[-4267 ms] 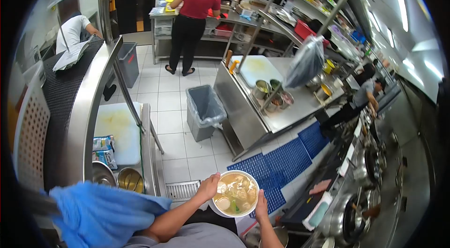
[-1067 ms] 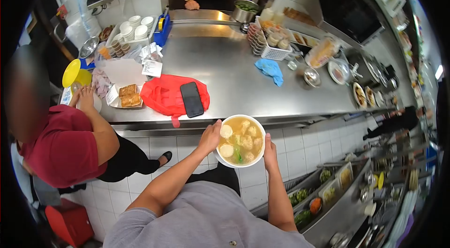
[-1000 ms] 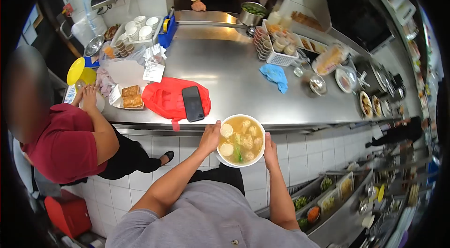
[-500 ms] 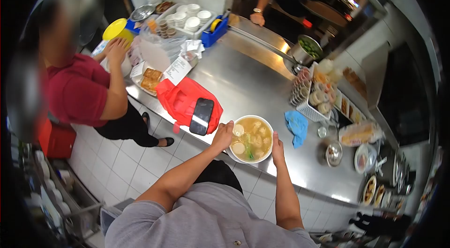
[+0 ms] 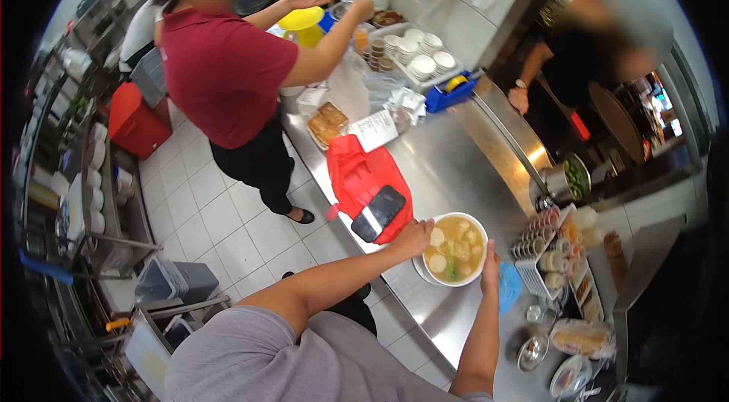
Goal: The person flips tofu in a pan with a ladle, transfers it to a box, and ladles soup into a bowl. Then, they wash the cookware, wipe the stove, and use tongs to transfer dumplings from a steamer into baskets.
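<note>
Kitchen shelving (image 5: 99, 197) at the far left is darkened by the rounded edge of the view, and its smaller contents cannot be made out; a co-worker (image 5: 228, 72) in maroon is cut off at the top; part of a blue cloth (image 5: 510, 286) is covered by the right hand (image 5: 491, 269); a dark panel (image 5: 661, 311) is lost in shadow at the right; a red box (image 5: 138, 121) and a grey bin (image 5: 199, 278) are set on the tiled floor (image 5: 250, 227); boxed brown food (image 5: 328, 122) is laid on the steel counter (image 5: 448, 163); a black phone (image 5: 378, 214) is rested on a red bag (image 5: 364, 170), near the left hand (image 5: 412, 239); white dishes (image 5: 423, 66) are stacked farther back; small cups (image 5: 554, 260) are packed in a white basket (image 5: 537, 279) at the right. Between the hands a white bowl (image 5: 456, 214) of soup (image 5: 459, 246) is held upright over the counter, near its front edge; whether the counter is touched cannot be told; the left side is gripped by curled left fingers, the right side by right fingers partly hidden behind the wall.
</note>
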A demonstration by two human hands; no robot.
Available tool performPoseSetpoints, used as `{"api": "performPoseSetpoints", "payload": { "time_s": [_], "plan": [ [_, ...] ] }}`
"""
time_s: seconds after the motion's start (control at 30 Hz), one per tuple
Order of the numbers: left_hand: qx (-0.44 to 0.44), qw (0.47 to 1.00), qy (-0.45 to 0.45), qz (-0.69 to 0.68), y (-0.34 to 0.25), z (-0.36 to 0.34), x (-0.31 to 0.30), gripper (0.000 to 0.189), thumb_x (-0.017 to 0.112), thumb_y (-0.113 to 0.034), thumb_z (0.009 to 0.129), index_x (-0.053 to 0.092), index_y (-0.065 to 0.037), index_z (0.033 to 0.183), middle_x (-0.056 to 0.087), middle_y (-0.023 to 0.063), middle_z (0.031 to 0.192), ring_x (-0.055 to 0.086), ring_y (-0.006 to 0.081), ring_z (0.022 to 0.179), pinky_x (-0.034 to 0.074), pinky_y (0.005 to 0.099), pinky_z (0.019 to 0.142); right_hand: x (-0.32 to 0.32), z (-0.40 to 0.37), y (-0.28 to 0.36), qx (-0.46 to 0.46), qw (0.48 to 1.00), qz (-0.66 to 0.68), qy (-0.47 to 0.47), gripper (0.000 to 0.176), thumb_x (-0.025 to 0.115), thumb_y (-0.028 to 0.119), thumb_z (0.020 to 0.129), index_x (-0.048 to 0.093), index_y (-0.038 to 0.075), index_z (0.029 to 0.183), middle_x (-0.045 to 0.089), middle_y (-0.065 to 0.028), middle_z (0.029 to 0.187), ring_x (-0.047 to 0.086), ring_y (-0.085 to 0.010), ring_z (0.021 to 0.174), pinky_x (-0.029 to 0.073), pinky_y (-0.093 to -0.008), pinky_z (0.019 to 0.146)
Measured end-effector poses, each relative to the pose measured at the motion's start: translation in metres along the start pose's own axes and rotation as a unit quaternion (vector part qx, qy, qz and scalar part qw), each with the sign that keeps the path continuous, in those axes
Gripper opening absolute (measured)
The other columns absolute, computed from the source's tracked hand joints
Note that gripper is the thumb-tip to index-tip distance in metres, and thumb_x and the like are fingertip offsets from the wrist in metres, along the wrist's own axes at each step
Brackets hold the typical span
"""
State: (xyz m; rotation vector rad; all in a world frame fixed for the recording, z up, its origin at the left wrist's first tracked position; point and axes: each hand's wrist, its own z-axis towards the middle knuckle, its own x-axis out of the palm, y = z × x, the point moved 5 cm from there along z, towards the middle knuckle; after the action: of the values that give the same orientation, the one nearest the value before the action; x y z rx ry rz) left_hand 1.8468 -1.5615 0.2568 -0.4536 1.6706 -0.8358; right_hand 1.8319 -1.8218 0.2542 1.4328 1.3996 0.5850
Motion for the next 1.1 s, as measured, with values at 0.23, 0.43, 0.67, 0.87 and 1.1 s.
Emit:
{"api": "performPoseSetpoints", "payload": {
  "time_s": [0.23,0.43,0.67,0.87,1.1],
  "plan": [
    [0.004,0.990,-0.131,-0.056,0.028,0.019,0.046,0.047,0.036,-0.032,0.100,0.056,0.009,0.111,0.061,0.0280,0.100,0.059,0.0419,0.093,0.048,0.0489,0.082,0.001,0.040,0.001,-0.020,0.996,0.071,0.053,0.054,0.048,0.047,0.097,0.062,-0.002,0.114,0.065,-0.0094,0.108,0.060,-0.0169,0.095,0.047,-0.0309,0.088],
    [-0.038,0.950,0.179,-0.252,-0.013,-0.071,-0.031,0.081,0.032,-0.059,0.095,0.028,0.009,0.139,0.046,0.0333,0.132,0.047,0.0419,0.122,0.038,0.0432,0.104,0.020,0.005,0.004,-0.089,0.974,0.150,0.142,0.059,0.030,0.047,0.101,0.047,0.001,0.134,0.050,-0.0122,0.136,0.052,-0.0236,0.121,0.042,-0.0375,0.102],
    [-0.104,0.789,0.348,-0.496,0.123,-0.248,-0.110,0.034,0.061,-0.033,0.093,0.063,-0.004,0.112,0.058,0.0015,0.069,0.049,0.0134,0.052,0.037,0.0244,0.045,0.329,-0.132,0.071,-0.273,0.950,-0.089,0.123,0.054,0.033,0.045,0.100,0.052,0.002,0.127,0.053,-0.0151,0.128,0.055,-0.0262,0.116,0.043,-0.0389,0.099],
    [-0.230,0.971,0.010,-0.066,0.537,-0.407,-0.194,0.044,0.050,-0.044,0.091,0.069,-0.004,0.092,0.067,0.0211,0.096,0.064,0.0343,0.090,0.050,0.0479,0.078,0.623,-0.245,0.061,-0.318,0.836,-0.280,0.349,0.051,0.035,0.044,0.098,0.056,0.003,0.121,0.056,-0.0176,0.122,0.056,-0.0285,0.111,0.045,-0.0402,0.096],
    [-0.742,0.548,-0.339,-0.184,0.700,-0.822,-0.393,0.038,0.054,-0.026,0.085,0.065,-0.005,0.115,0.061,0.0182,0.123,0.058,0.0318,0.115,0.047,0.0446,0.094,0.854,-0.334,0.041,-0.341,0.634,-0.482,0.499,0.047,0.038,0.042,0.097,0.061,0.005,0.114,0.059,-0.0205,0.114,0.059,-0.0311,0.105,0.046,-0.0416,0.092]
  ]
}}
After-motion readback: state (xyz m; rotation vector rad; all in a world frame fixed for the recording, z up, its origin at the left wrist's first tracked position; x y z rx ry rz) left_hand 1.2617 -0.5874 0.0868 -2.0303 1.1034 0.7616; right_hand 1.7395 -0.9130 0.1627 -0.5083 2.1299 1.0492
